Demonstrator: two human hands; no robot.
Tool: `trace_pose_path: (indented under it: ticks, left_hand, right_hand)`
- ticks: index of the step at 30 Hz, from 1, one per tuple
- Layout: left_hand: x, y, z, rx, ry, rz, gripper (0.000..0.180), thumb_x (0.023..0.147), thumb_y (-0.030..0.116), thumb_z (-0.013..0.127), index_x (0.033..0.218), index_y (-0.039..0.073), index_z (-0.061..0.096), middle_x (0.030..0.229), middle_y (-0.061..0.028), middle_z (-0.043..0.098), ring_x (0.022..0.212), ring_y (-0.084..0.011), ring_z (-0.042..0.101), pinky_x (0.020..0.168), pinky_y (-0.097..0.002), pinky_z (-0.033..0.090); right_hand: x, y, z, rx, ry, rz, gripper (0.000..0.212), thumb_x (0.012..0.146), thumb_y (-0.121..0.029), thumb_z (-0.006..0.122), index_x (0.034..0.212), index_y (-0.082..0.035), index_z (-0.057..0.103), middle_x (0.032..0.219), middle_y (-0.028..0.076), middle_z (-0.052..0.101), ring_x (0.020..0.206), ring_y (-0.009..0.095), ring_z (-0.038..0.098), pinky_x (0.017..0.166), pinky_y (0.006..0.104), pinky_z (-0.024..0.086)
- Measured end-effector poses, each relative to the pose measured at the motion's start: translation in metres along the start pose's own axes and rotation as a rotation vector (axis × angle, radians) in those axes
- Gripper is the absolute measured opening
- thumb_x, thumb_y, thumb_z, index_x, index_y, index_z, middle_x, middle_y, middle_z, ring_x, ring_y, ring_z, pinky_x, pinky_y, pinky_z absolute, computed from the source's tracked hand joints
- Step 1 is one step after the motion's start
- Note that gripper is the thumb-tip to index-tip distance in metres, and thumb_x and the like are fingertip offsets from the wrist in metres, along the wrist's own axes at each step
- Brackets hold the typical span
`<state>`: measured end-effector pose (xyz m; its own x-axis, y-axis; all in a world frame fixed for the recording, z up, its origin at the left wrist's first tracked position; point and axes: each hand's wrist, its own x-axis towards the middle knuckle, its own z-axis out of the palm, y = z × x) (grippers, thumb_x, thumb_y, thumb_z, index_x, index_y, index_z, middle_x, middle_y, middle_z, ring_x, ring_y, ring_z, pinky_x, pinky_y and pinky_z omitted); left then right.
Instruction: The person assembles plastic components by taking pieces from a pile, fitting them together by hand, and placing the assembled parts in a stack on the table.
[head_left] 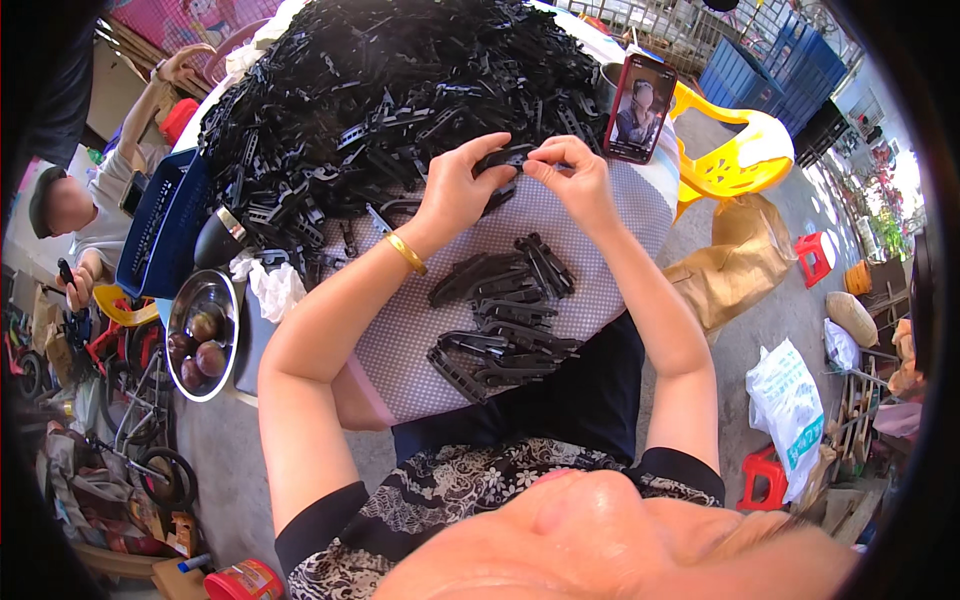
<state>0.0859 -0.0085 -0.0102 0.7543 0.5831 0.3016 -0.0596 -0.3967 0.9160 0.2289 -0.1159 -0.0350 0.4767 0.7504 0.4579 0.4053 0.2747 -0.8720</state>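
The left hand [458, 190] holds a slim black plastic clip [508, 157] clamped between thumb and fingers, just before the large heap of loose black plastic clips [400, 90], probably so that one end is free for the other hand. The right hand [578, 180] has thumb and forefinger pinched together at that end; whether they grip the clip itself or some tiny part, I cannot tell. A smaller pile of black plastic clips [508, 325] lies between the forearms on the desk covered in pale, dotted cloth [625, 235], apart from the heap, perhaps to avoid mixing. The dark-cased phone [640, 108] stands tilted with its screen toward the person, presumably for easy viewing. Both elbows bend outward and the forearms slant inward, bringing the hands almost together; a smooth gold-coloured bangle [406, 254] circles the left wrist
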Motion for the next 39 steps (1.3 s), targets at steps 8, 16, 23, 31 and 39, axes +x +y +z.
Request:
trace_pose_path:
  ticks: [8,16,23,31,39]
  left_hand:
    - [-0.001,0.000,-0.003,0.245,-0.026,0.196,0.040,0.077,-0.001,0.064,0.116,0.004,0.058,0.087,-0.0095,0.068,0.074,-0.0083,0.061,0.067,-0.0228,0.048]
    - [-0.002,0.007,-0.005,0.233,-0.084,0.215,0.038,0.077,0.000,0.066,0.114,0.004,0.059,0.086,-0.0079,0.067,0.072,-0.0080,0.060,0.065,-0.0223,0.048]
    - [0.005,0.001,-0.010,0.068,-0.156,0.012,0.030,0.078,0.001,0.065,0.108,-0.001,0.062,0.091,-0.0063,0.067,0.075,-0.0083,0.060,0.068,-0.0218,0.048]
    - [-0.005,0.015,-0.004,0.272,-0.630,0.179,0.035,0.073,0.028,0.071,0.098,0.003,0.066,0.088,-0.0103,0.064,0.085,-0.0243,0.058,0.075,-0.0315,0.048]
    - [-0.011,-0.003,-0.003,0.971,-0.179,0.263,0.025,0.070,0.022,0.071,0.085,0.003,0.064,0.088,-0.0092,0.055,0.092,-0.0266,0.051,0.077,-0.0361,0.046]
  right_hand:
    - [0.002,-0.007,-0.006,-0.135,-0.118,-0.026,0.037,0.073,-0.016,0.074,0.104,0.001,0.060,0.088,0.007,0.065,0.078,0.012,0.059,0.071,0.0257,0.048]
    - [-0.002,-0.010,-0.006,-0.113,-0.064,-0.069,0.028,0.073,-0.012,0.074,0.096,0.000,0.064,0.086,0.007,0.066,0.077,0.012,0.060,0.071,0.0252,0.048]
    - [0.001,-0.007,-0.009,-0.045,-0.083,-0.049,0.024,0.079,-0.017,0.070,0.096,-0.001,0.066,0.088,0.007,0.066,0.076,0.011,0.060,0.070,0.0241,0.047]
    - [0.016,0.024,-0.043,-0.405,0.396,0.063,0.023,0.083,-0.021,0.060,0.095,-0.003,0.066,0.095,0.012,0.066,0.086,0.018,0.061,0.077,0.0294,0.047]
    - [0.008,0.012,-0.027,-0.816,0.022,-0.174,0.018,0.073,-0.015,0.063,0.089,-0.006,0.067,0.094,0.009,0.063,0.090,0.029,0.058,0.078,0.0373,0.047]
